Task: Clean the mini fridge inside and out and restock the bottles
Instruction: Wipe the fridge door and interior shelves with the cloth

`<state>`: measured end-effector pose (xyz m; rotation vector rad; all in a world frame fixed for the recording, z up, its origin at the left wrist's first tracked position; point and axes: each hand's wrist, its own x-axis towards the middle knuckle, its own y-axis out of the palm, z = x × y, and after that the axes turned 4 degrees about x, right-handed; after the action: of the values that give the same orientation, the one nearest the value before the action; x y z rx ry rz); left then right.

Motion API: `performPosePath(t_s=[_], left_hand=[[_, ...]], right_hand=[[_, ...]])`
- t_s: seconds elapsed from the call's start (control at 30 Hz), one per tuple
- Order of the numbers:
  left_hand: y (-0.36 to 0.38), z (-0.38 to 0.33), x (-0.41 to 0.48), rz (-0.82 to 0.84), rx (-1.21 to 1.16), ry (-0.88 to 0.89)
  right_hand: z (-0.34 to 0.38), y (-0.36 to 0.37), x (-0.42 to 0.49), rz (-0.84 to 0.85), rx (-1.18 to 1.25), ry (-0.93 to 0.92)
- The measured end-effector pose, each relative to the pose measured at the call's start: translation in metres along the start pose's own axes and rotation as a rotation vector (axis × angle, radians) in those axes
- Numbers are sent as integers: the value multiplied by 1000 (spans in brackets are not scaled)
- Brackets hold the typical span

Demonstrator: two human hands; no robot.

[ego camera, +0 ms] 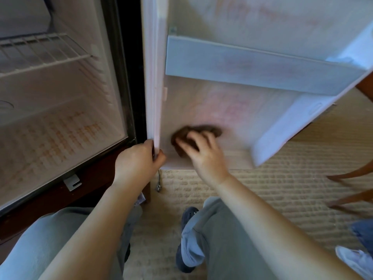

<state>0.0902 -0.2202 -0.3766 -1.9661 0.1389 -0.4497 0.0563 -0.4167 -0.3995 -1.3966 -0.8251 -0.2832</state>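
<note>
Mini fridge (60,122) stands open ahead, its door (222,110) swung right.
Left hand (139,158) grips the door's lower edge beside the cabinet; right hand (203,152), fingers spread, presses a brown cloth (199,131) on the inner panel just beyond.

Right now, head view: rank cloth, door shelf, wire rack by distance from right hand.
1. Cloth, under the right hand, low on the door.
2. Door shelf, above, on the door.
3. Wire rack, far left, inside the fridge.
</note>
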Motion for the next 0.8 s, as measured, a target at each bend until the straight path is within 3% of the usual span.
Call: performPosePath(t_s=[0.1, 0.27, 0.33, 0.57, 0.67, 0.8], left_hand=[[0, -1, 0, -2, -7, 8], [-3, -6, 2, 5, -73, -72], [-4, -6, 1, 12, -64, -75], [-1, -7, 2, 37, -24, -100], [-2, -8, 2, 49, -42, -106], [0, -11, 1, 29, -47, -131]], right_hand=[[-6, 6, -33, 172, 10, 133], [-29, -24, -38, 206, -44, 290], [-37, -41, -31, 153, -74, 350], [-66, -106, 18, -224, -336, 294], [-72, -99, 8, -122, -498, 357], [-80, -75, -23, 93, -530, 411]])
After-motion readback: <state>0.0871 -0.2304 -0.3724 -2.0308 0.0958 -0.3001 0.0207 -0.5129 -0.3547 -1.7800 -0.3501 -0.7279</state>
